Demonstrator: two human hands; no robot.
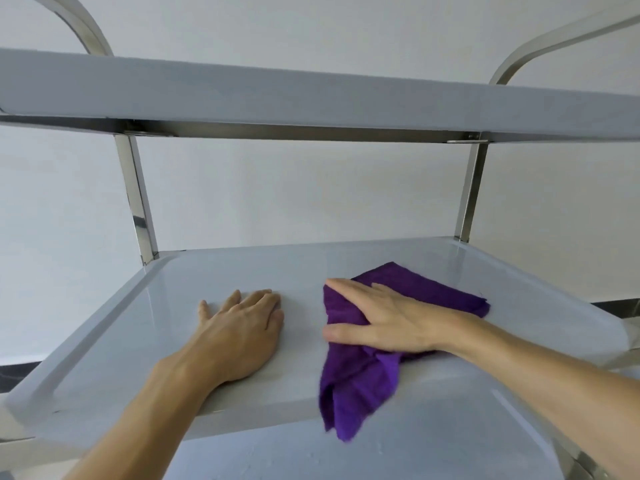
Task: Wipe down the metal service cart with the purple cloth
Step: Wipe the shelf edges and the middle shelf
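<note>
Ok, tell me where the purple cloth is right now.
In the head view, the purple cloth lies right of centre on the cart's middle shelf, pressed flat under the right hand, one corner hanging over the shelf's front edge.

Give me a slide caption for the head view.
Right hand presses purple cloth flat on cart's middle shelf; left hand rests beside it.

Bright, soft, even light; faint shadows; wide-angle bending at edges.
</note>
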